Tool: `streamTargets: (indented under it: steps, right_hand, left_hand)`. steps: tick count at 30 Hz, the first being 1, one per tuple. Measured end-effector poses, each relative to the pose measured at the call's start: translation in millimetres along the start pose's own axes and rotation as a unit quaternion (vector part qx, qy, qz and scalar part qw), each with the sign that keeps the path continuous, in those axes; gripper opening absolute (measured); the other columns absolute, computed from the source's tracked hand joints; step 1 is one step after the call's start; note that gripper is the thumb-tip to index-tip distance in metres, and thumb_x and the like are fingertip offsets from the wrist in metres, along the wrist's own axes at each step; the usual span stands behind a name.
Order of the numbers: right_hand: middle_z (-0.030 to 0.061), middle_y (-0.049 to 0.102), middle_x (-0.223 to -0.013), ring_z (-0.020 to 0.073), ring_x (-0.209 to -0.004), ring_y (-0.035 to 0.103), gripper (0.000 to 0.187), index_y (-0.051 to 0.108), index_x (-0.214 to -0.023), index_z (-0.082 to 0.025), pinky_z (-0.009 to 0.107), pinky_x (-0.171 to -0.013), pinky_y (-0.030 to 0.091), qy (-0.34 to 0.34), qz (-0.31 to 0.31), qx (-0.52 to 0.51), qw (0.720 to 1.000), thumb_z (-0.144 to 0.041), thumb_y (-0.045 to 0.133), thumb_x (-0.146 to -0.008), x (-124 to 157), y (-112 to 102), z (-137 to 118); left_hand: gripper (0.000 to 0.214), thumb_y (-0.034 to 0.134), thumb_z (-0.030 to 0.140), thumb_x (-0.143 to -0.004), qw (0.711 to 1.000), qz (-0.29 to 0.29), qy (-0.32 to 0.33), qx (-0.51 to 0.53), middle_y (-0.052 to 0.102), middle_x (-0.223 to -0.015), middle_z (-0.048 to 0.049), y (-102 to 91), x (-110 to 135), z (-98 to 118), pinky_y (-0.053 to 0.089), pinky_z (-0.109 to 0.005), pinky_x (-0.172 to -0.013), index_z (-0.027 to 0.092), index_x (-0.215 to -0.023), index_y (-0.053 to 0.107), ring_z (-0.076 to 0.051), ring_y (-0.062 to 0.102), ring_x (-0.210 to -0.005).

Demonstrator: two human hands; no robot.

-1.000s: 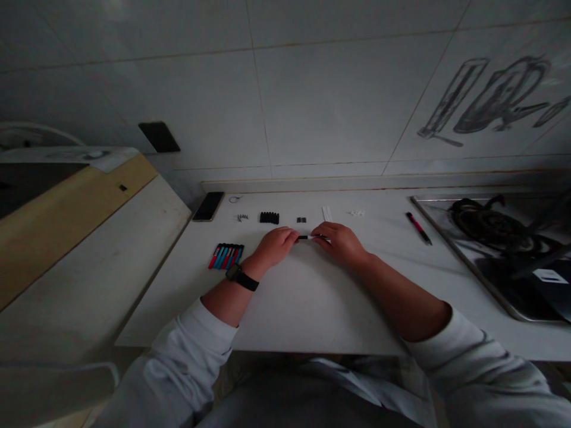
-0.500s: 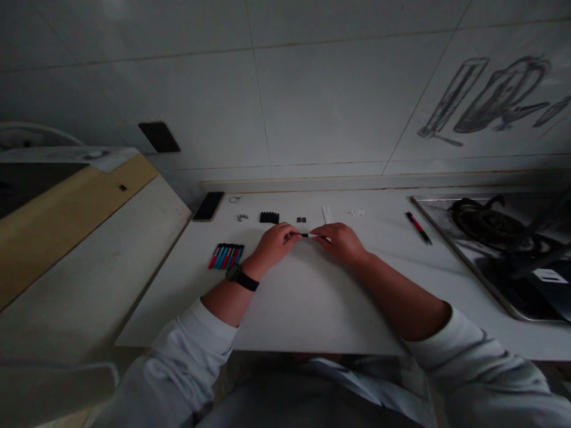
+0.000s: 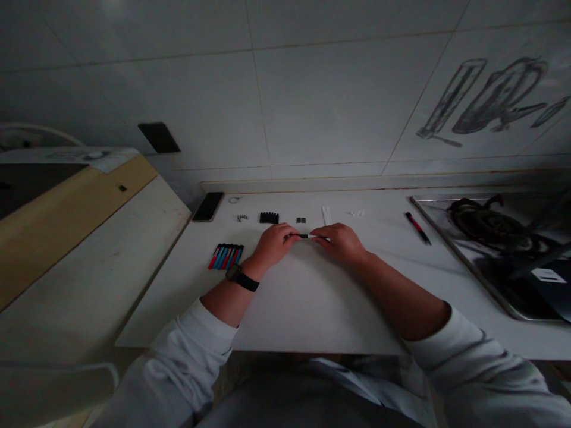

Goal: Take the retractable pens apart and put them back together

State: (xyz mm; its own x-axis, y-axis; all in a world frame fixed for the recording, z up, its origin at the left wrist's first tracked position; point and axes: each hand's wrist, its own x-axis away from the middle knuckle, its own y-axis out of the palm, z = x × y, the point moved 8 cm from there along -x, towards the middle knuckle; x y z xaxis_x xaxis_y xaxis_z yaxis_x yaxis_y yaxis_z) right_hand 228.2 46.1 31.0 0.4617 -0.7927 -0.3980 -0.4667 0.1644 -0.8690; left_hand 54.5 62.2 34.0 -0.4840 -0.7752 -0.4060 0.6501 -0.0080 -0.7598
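My left hand (image 3: 277,239) and my right hand (image 3: 341,241) meet over the middle of the white counter. Both are closed, fingertips pinching opposite ends of a thin black-and-white pen part (image 3: 304,236), held level between them. The fingers cover its ends. Just beyond them lie small dark pieces (image 3: 301,220) and slim white sticks, like pen refills (image 3: 327,215). A row of black pen grips (image 3: 269,217) sits past my left hand. Beside my left wrist, red and blue pen barrels (image 3: 226,256) with black ends lie side by side.
Small springs (image 3: 242,217) and tiny white pieces (image 3: 357,213) lie towards the back. At the back left are a phone (image 3: 209,207) and a ring (image 3: 235,200). A red-and-black pen (image 3: 418,228) lies near the gas stove (image 3: 464,261) on the right.
Both hands stay in place around the pen part. Slightly more of its black section seems to show between the fingers.
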Motion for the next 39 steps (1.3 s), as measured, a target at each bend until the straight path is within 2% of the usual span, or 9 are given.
streamTargets:
  steps: [8, 12, 15, 19, 23, 27, 32, 36, 39]
  right_hand:
    - [0.0071, 0.080, -0.108, 0.0242, -0.093, 0.075, 0.025, 0.079, -0.112, -0.025, 0.035, -0.086, 0.054, 0.009, 0.004, -0.020, 1.000, -0.033, 0.059, -0.099, 0, -5, 0]
    - [0.0069, 0.079, -0.107, 0.0227, -0.091, 0.073, 0.021, 0.078, -0.107, -0.024, 0.036, -0.086, 0.054, 0.074, 0.051, -0.111, 0.990, -0.034, 0.065, -0.094, 0, -15, 19]
    - [0.0052, 0.077, -0.093, 0.0195, -0.078, 0.069, 0.023, 0.075, -0.099, -0.023, 0.035, -0.077, 0.055, 0.154, 0.079, -0.262, 0.949, -0.041, 0.072, -0.086, -1, -11, 37]
    - [0.0021, 0.070, -0.083, 0.0164, -0.076, 0.065, 0.034, 0.071, -0.096, -0.022, 0.032, -0.074, 0.056, 0.204, 0.094, -0.464, 0.857, -0.049, 0.079, -0.077, -2, 0, 42]
    - [0.0041, 0.071, -0.099, 0.0169, -0.085, 0.067, 0.040, 0.064, -0.098, -0.024, 0.037, -0.083, 0.058, 0.225, 0.108, -0.544, 0.801, -0.056, 0.077, -0.078, -2, 0, 42]
    - [-0.0006, 0.070, -0.091, 0.0167, -0.078, 0.066, 0.054, 0.052, -0.119, -0.030, 0.038, -0.078, 0.058, 0.248, 0.157, -0.566, 0.771, -0.055, 0.078, -0.077, 2, -6, 53]
    - [-0.0036, 0.068, -0.088, 0.0149, -0.072, 0.064, 0.051, 0.048, -0.116, -0.032, 0.035, -0.074, 0.057, 0.245, 0.194, -0.562, 0.766, -0.052, 0.076, -0.079, 4, -12, 62]
    - [-0.0033, 0.068, -0.087, 0.0143, -0.070, 0.064, 0.048, 0.051, -0.113, -0.030, 0.032, -0.068, 0.055, 0.227, 0.192, -0.560, 0.773, -0.053, 0.077, -0.080, 2, -14, 59]
    - [-0.0036, 0.068, -0.086, 0.0139, -0.069, 0.064, 0.047, 0.052, -0.113, -0.031, 0.031, -0.066, 0.055, 0.213, 0.197, -0.572, 0.767, -0.052, 0.078, -0.081, 2, -16, 56]
  left_hand:
    - [0.007, 0.070, 0.027, -0.094, 1.000, 0.021, -0.010, 0.000, 0.072, -0.095, -0.0035, -5.0, 0, -1, 0.051, -0.033, -0.083, 0.021, -0.097, 0.073, -0.018, 0.065, -0.088]
    - [0.006, 0.071, 0.026, -0.093, 0.998, 0.057, -0.030, -0.002, 0.071, -0.094, -0.0029, -13.6, 1, -3, 0.050, -0.031, -0.080, 0.020, -0.096, 0.071, -0.017, 0.064, -0.086]
    - [0.006, 0.072, 0.026, -0.092, 0.997, 0.063, -0.036, 0.004, 0.070, -0.093, -0.0032, -14.4, 1, -3, 0.051, -0.032, -0.081, 0.021, -0.094, 0.071, -0.018, 0.065, -0.087]
    - [0.009, 0.075, 0.027, -0.089, 0.999, 0.016, 0.002, 0.032, 0.070, -0.093, -0.0041, -4.9, 1, 4, 0.051, -0.033, -0.083, 0.020, -0.093, 0.070, -0.018, 0.065, -0.088]
    - [0.021, 0.070, 0.037, -0.094, 0.997, -0.025, 0.038, 0.067, 0.070, -0.103, -0.0058, 1.8, 3, 14, 0.052, -0.033, -0.087, 0.021, -0.107, 0.069, -0.018, 0.065, -0.093]
    - [0.029, 0.049, 0.042, -0.105, 0.996, -0.033, -0.001, 0.080, 0.071, -0.106, -0.0067, 4.7, 4, 4, 0.052, -0.033, -0.088, 0.021, -0.110, 0.067, -0.019, 0.066, -0.096]
    - [0.037, 0.038, 0.044, -0.108, 0.997, -0.036, -0.045, 0.056, 0.071, -0.106, -0.0074, 11.6, 5, -13, 0.051, -0.035, -0.091, 0.020, -0.107, 0.065, -0.020, 0.066, -0.099]
    - [0.034, 0.040, 0.042, -0.107, 0.996, -0.061, -0.048, 0.046, 0.071, -0.104, -0.0069, 17.2, 4, -13, 0.050, -0.034, -0.091, 0.020, -0.104, 0.065, -0.020, 0.065, -0.098]
    - [0.034, 0.041, 0.040, -0.107, 0.996, -0.078, -0.043, 0.031, 0.069, -0.101, -0.0069, 19.2, 4, -10, 0.050, -0.034, -0.090, 0.019, -0.099, 0.066, -0.020, 0.064, -0.096]
